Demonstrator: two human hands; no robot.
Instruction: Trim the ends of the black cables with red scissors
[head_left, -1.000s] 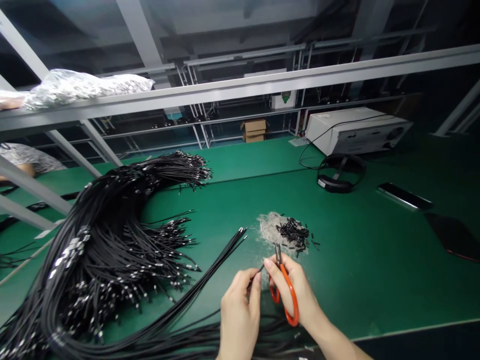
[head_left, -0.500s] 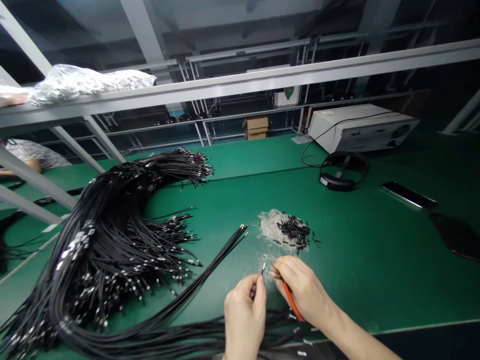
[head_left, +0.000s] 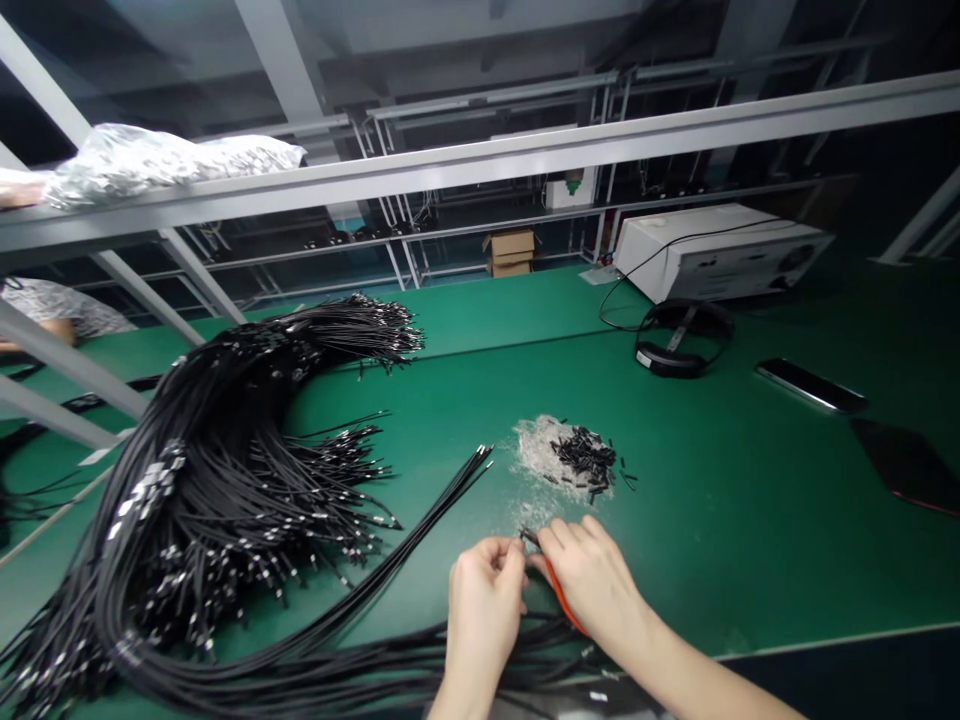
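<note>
My left hand (head_left: 480, 595) pinches the end of a black cable between thumb and fingertips; most of that cable is hidden behind the hand. My right hand (head_left: 592, 570) is wrapped round red-handled pliers (head_left: 561, 592). The jaws of the pliers are at the cable's tip, right against my left fingertips; whether they bite on it I cannot make out. Below and behind both hands runs a bundle of black cables (head_left: 360, 668). A few cable ends with pale tips (head_left: 480, 460) stick out to the left of my left hand.
A large heap of black cables (head_left: 247, 430) covers the left of the green table (head_left: 465, 400). Beyond my hands lie short black pieces (head_left: 585, 458) and clear scraps (head_left: 536, 448). On the right are a black headband device (head_left: 679, 345), a phone (head_left: 810, 385) and a white machine (head_left: 720, 255).
My right hand has moved slightly left, bringing the pliers' jaws from beside the cable tip onto it. My left hand stays nearly in place, still pinching the cable.
</note>
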